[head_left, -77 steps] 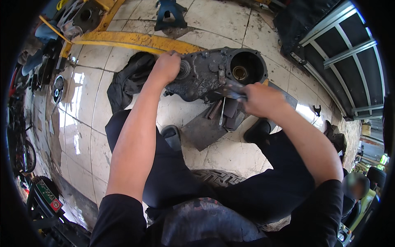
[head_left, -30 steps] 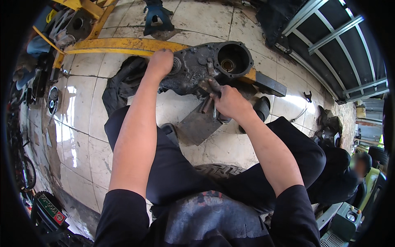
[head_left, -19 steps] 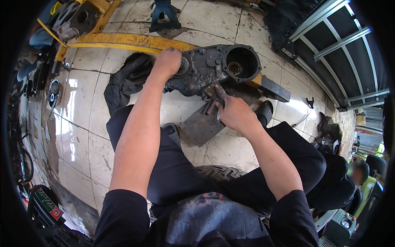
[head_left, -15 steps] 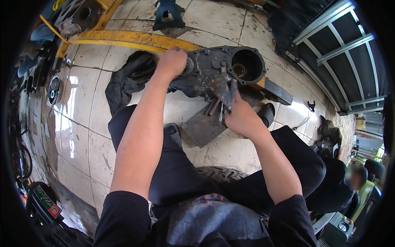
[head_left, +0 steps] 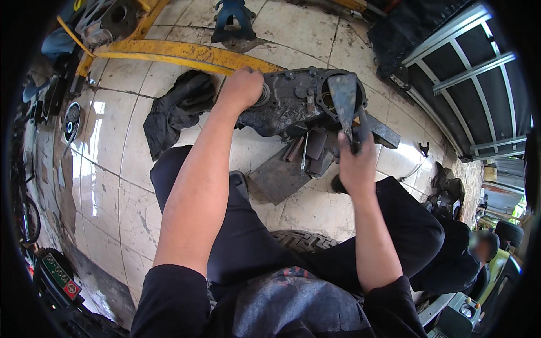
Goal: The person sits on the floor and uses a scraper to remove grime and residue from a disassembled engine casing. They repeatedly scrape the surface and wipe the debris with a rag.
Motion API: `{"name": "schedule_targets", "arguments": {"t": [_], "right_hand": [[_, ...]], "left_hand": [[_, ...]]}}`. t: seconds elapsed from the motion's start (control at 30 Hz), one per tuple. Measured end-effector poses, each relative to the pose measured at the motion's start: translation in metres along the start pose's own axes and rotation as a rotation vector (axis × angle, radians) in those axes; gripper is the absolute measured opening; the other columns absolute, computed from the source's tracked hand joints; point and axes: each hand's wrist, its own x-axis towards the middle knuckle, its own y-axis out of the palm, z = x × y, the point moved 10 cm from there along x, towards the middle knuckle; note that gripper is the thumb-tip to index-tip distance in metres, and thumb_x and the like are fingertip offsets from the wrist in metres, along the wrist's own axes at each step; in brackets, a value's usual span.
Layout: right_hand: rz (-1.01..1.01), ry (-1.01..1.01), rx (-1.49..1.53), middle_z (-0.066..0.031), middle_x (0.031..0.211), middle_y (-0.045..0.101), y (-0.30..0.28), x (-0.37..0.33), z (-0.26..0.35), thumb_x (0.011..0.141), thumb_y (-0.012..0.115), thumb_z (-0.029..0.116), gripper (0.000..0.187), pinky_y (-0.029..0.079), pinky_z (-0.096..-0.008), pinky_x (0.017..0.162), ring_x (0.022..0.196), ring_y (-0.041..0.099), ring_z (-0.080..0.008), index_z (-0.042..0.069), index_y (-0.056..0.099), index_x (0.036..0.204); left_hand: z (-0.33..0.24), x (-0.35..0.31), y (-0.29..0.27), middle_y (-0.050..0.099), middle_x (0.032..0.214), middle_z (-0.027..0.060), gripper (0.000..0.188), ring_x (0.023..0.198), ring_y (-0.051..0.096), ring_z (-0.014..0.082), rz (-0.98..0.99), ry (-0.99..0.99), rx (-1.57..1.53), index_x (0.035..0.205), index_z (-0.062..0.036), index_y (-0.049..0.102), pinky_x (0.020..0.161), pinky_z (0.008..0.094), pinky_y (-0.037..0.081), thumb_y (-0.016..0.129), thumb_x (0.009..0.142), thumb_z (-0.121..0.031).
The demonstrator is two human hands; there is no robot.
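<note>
A dark, greasy metal gear housing (head_left: 284,104) lies across the yellow steel bar in front of me, with a wide round opening at its right end. My left hand (head_left: 243,89) is closed over its left end, beside a round bearing. In my right hand (head_left: 357,163) is a scraper (head_left: 342,100), its broad worn blade pointing away from me and overlapping the round opening. Whether the blade touches the rim I cannot tell. My right fingers wrap the handle, which is mostly hidden.
Below the housing, a flat dark plate (head_left: 276,179) carries several dark blocks (head_left: 318,152) and a slim shiny tool (head_left: 304,151). Black cloth (head_left: 177,110) is bunched at the left. A blue stand (head_left: 232,22) is beyond the yellow bar (head_left: 169,52). Another person (head_left: 451,259) is at the right.
My right hand has moved right and turned, swinging the scraper from the housing's middle up over the round opening. My left hand keeps its hold; the housing has shifted slightly in view.
</note>
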Motion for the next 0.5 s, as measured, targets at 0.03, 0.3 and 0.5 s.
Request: {"name": "schedule_targets", "arguments": {"t": [0.03, 0.3, 0.5], "right_hand": [[-0.118, -0.169, -0.022, -0.0303, 0.135, 0.059, -0.001, -0.004, 0.0, 0.095, 0.063, 0.007, 0.067, 0.047, -0.0405, 0.104, 0.123, 0.061, -0.0419, 0.0, 0.034, 0.156], [-0.115, 0.069, 0.041, -0.0306, 0.113, 0.067, 0.016, -0.014, -0.052, 0.1, 0.06, 0.016, 0.039, 0.052, -0.0507, 0.087, 0.106, 0.065, -0.0474, -0.002, 0.051, 0.134], [0.094, 0.18, -0.22, -0.0285, 0.091, 0.069, 0.046, -0.019, -0.078, 0.1, 0.062, 0.022, 0.032, 0.053, -0.0489, 0.077, 0.092, 0.067, -0.049, -0.002, 0.055, 0.118]], "left_hand": [[-0.003, 0.0, 0.002, 0.057, 0.134, 0.034, 0.053, 0.128, 0.053, 0.047, 0.008, -0.003, -0.012, 0.127, 0.0085, 0.06, 0.109, 0.0481, 0.041, 0.04, 0.098, -0.032], [-0.004, 0.005, 0.009, 0.054, 0.139, 0.0333, 0.05, 0.129, 0.053, 0.0468, 0.071, 0.186, 0.277, 0.122, 0.0079, 0.063, 0.11, 0.0482, 0.041, 0.039, 0.099, -0.03], [0.002, 0.005, 0.002, 0.056, 0.135, 0.0342, 0.048, 0.126, 0.054, 0.0478, -0.012, 0.185, 0.206, 0.118, 0.0095, 0.064, 0.109, 0.0491, 0.041, 0.04, 0.099, -0.028]]}}
